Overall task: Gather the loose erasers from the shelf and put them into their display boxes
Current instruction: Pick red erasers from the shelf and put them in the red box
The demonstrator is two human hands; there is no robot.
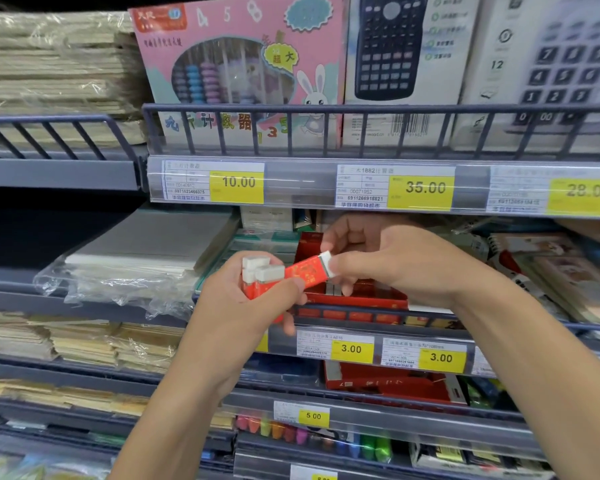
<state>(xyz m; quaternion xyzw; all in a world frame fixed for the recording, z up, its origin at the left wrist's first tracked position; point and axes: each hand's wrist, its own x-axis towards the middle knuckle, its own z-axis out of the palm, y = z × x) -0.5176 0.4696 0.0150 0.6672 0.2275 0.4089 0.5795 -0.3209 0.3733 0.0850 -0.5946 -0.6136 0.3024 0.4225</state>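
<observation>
Red-sleeved erasers fill the left hand [257, 299], which grips a small bunch of them [257, 271] upright, white ends showing on top. The right hand [388, 265] pinches the white end of one more eraser [309, 270], lying level between both hands and touching the bunch. Just behind the hands, at the shelf's front rail [361, 315], sits the red display box [357, 292], open. A plastic-wrapped stack of paper [142, 254] lies toward the shelf's left end, notebooks [561, 275] toward its right.
</observation>
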